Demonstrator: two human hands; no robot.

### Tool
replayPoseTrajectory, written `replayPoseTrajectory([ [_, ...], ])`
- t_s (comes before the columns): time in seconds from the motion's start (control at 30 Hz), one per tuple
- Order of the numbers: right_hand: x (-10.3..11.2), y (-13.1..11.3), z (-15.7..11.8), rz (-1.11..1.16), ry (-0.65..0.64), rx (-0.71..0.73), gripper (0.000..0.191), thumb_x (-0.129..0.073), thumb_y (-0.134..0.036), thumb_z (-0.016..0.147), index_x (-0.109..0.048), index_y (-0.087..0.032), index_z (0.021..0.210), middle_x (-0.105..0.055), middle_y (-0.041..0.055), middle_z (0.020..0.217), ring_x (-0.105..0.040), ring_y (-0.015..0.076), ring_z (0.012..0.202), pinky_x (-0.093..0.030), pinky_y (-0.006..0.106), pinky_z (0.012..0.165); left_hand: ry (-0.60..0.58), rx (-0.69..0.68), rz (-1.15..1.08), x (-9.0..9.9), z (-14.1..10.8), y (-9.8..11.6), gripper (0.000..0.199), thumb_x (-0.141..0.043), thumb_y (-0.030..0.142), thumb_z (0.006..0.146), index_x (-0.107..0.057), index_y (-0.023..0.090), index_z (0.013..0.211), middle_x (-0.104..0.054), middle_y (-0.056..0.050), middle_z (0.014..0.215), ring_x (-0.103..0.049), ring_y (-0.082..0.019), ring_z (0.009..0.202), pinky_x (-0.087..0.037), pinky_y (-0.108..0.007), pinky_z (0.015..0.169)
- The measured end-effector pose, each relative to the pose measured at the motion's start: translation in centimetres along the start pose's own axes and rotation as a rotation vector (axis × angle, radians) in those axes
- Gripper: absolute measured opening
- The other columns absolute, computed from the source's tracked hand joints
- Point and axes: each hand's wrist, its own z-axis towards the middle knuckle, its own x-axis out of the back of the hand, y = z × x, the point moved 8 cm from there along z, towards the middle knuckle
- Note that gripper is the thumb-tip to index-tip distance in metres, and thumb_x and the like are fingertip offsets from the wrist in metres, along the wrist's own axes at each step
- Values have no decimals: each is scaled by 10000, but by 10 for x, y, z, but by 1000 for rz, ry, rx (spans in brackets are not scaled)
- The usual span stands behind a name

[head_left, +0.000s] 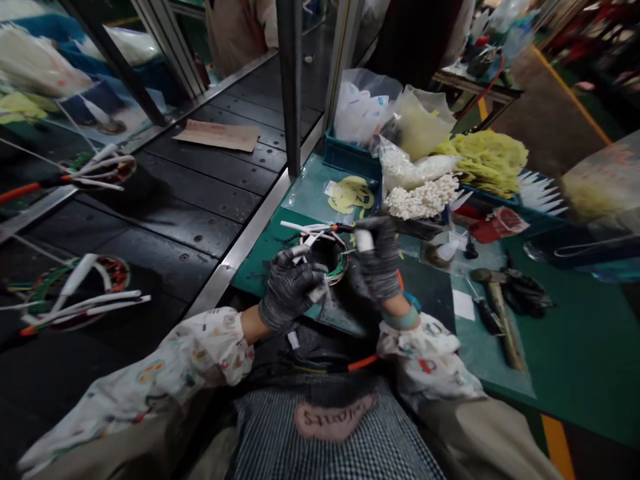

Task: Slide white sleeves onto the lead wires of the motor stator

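Note:
In front of me on the green bench stands a motor stator, a dark ring with copper and green windings. White insulating sleeves and an orange-and-black lead lie across its top. My left hand, in a grey knit glove, is at the ring's near left side with its fingers curled; what they hold is hidden. My right hand, gloved too, is at the ring's right side, fingers bent together and slightly blurred. A thin light wire runs from the windings to its fingertips.
More stators sit on the dark slatted conveyor at left, with a cardboard strip. A metal post rises ahead. Bundled white sleeves and yellow pieces fill bins at the back right. A hammer and screwdriver lie right.

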Motion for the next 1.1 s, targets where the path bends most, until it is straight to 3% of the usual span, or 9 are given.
replayPoseTrajectory([
  [0.1,65,12,-5,-132,151,-11,91,-575,-353,1048,-633,-288,1021,-737,38,997,-705,240,968,-609,439,973,6,58,-34,8,-13,1,154,-759,296,946,-730,273,1095,-726,-81,1425,-595,-336,1453,-551,-561,1142],
  [0.2,129,46,-23,-323,185,-32,131,-584,-371,1016,-672,-273,1024,-752,45,1003,-701,255,982,-600,468,985,96,376,-160,26,-40,-24,423,-757,386,956,-649,320,1360,-497,-91,1682,-520,-383,1537,-528,-627,1210],
  [0.3,188,102,-39,-552,221,-189,256,-541,-448,972,-673,-240,1043,-766,101,1046,-710,283,993,-603,505,979,33,644,-380,25,-56,-52,550,-637,534,1033,-572,348,1546,-552,-67,1662,-506,-401,1558,-429,-633,1326],
  [0.43,226,160,-31,-677,195,-326,308,-629,-480,856,-712,-212,986,-763,149,1002,-694,314,932,-594,540,956,-133,890,-714,2,-25,-67,698,-521,762,1029,-701,233,1448,-675,-112,1554,-568,-400,1516,-375,-619,1369],
  [0.6,208,191,4,-757,51,-386,365,-738,-465,773,-787,-193,1010,-762,178,1086,-689,364,1045,-558,562,1036,-210,916,-863,-28,32,-71,682,-905,706,744,-813,193,1184,-826,-123,1242,-740,-396,1273,-596,-560,1171],
  [0.77,195,177,22,-758,-29,-362,298,-693,-470,806,-746,-201,923,-767,191,1032,-703,384,1026,-576,573,981,-167,832,-841,-31,32,-80,677,-941,612,734,-788,175,1229,-820,-152,1255,-767,-380,1200,-630,-546,1076],
  [0.93,194,92,-2,-734,45,-217,313,-636,-535,912,-696,-239,992,-771,196,1031,-730,381,985,-570,568,942,-159,837,-871,-35,34,-88,642,-937,541,726,-797,139,1206,-815,-177,1246,-760,-379,1207,-591,-592,1121],
  [1.0,163,47,-25,-664,-48,-117,312,-615,-537,962,-699,-237,993,-772,150,979,-734,353,917,-587,563,899,-185,835,-894,-38,39,-92,631,-945,501,702,-800,122,1185,-815,-185,1240,-756,-388,1216,-581,-590,1140],
  [1.1,95,-3,-68,-457,-213,-36,268,-610,-484,1022,-718,-243,1068,-779,92,938,-737,283,820,-636,490,809,-195,770,-852,-35,40,-92,643,-919,459,713,-776,123,1241,-805,-187,1281,-755,-381,1230,-584,-569,1147],
])
